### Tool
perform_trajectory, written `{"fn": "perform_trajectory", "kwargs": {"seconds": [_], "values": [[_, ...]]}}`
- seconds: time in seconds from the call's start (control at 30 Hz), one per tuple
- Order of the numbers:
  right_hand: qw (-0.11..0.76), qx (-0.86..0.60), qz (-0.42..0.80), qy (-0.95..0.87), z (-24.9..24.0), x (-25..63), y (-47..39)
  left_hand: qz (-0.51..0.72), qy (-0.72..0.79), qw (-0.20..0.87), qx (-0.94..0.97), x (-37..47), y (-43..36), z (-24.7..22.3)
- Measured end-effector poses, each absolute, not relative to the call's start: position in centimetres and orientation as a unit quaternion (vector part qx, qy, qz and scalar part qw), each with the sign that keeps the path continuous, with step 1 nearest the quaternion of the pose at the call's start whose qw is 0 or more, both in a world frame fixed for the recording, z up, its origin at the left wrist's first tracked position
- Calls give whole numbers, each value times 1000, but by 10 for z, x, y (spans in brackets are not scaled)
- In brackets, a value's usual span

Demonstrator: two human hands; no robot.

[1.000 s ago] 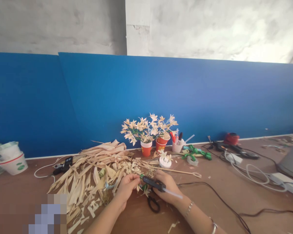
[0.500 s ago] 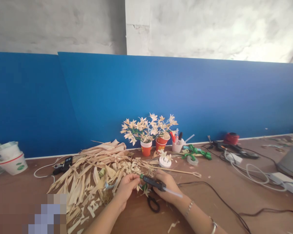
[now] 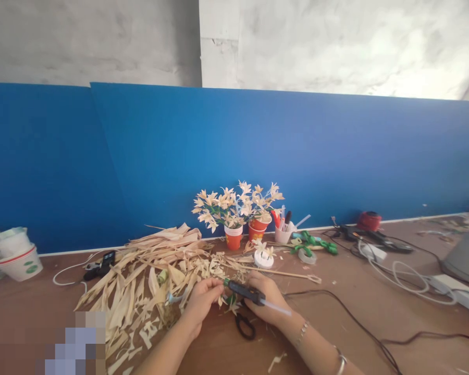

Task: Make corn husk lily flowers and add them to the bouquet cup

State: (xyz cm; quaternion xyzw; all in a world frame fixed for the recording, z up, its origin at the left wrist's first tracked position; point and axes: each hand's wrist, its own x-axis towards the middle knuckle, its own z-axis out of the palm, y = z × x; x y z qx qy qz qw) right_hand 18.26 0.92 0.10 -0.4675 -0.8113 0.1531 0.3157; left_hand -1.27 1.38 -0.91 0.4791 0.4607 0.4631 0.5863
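Observation:
My right hand [image 3: 261, 292] is wrapped round a black hot glue gun [image 3: 242, 291], and a translucent glue stick [image 3: 277, 307] pokes out of its rear. The gun's green tip points left, close to the fingertips of my left hand [image 3: 204, 302]. Those fingers are pinched together; what they hold is too small to make out, though a pale sliver shows just below them. Under the gun lies a pale flower with green parts [image 3: 231, 301], partly covered. Black scissor handles [image 3: 245, 326] rest on the table beside my right hand.
Dried corn husks [image 3: 140, 281] are heaped on the left. Behind my hands stand paper cups [image 3: 233, 239] of husk flowers, a white round container [image 3: 263, 260] with flowers, a pen cup [image 3: 283, 235], tape [image 3: 307, 256] and green ribbon [image 3: 328, 247]. A dark cable [image 3: 347, 315] crosses the right side.

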Motion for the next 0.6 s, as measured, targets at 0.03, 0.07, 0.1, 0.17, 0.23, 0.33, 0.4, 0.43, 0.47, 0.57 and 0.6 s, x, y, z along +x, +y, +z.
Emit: {"fn": "perform_trajectory", "kwargs": {"seconds": [0.03, 0.07, 0.1, 0.17, 0.23, 0.33, 0.4, 0.43, 0.47, 0.57, 0.6], "values": [[319, -472, 153, -807, 1, 183, 9, 462, 460, 589, 477, -13, 13, -8], [322, -475, 153, -805, 1, 183, 9, 462, 460, 591, 475, -12, 13, -7], [323, -475, 153, -804, 1, 183, 9, 462, 460, 592, 474, -12, 13, -6], [320, -465, 152, -811, 0, 183, 10, 462, 461, 589, 476, -12, 13, -4], [315, -455, 150, -819, -1, 183, 10, 463, 461, 587, 478, -12, 13, -4], [315, -463, 148, -815, -2, 183, 11, 462, 463, 589, 475, -12, 13, -5], [317, -470, 147, -810, -2, 183, 11, 461, 465, 590, 473, -12, 13, -6], [318, -470, 147, -811, -1, 184, 11, 462, 463, 591, 472, -12, 13, -6], [317, -466, 147, -813, -1, 184, 11, 463, 461, 592, 472, -12, 13, -6], [316, -452, 147, -821, -1, 184, 10, 465, 453, 595, 473, -12, 13, -5], [315, -452, 146, -822, -1, 184, 10, 465, 454, 595, 473, -12, 12, -4]]}}
